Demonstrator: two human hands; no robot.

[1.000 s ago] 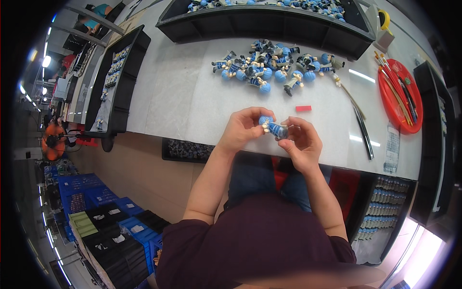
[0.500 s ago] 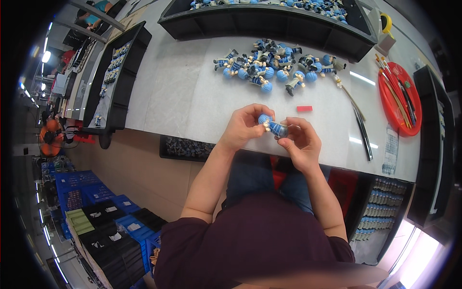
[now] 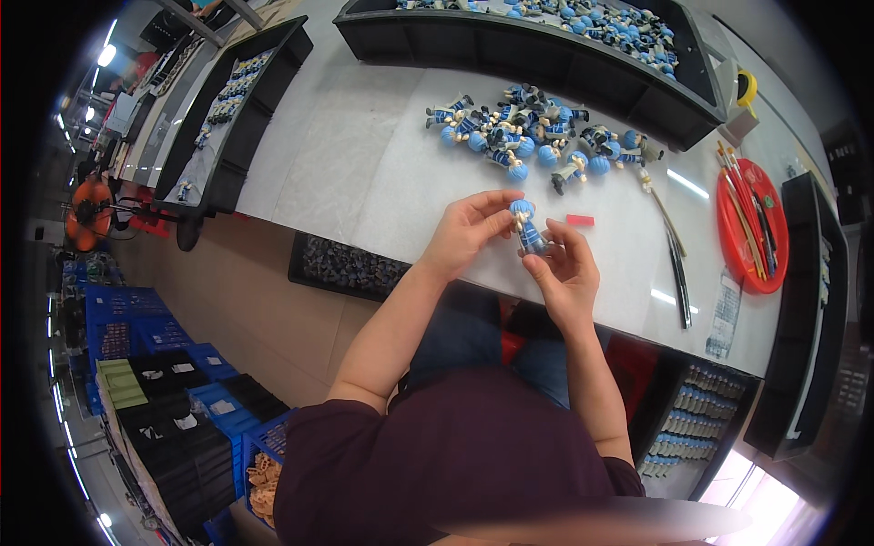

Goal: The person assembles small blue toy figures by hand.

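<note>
Figurine handling is the step judged to be in hand: a small blue-haired toy figurine (image 3: 526, 226) is held above the near edge of the pale surface (image 3: 364, 155), between both hands. The left hand (image 3: 469, 232) is curled, its fingertips pinching the figurine at the blue head; the right hand (image 3: 566, 268) is cupped beneath, thumb and fingers closed on the lower body. Whether a part is being fitted or only checked cannot be told at this size.

A loose pile of like figurines (image 3: 533, 141) lies farther back on the surface, well apart from the hands. A small red piece (image 3: 580, 220) lies just beside the right hand. A red round tray (image 3: 751, 227) with brushes is at the right, and slender dark tools (image 3: 678, 264) lie between it and the hands. A long black tray (image 3: 546, 45) of more figurines stands at the far edge.

The next move, as judged, calls for a steady pinch at head and body while the figurine is turned or pressed, without squeezing thin limbs.
</note>
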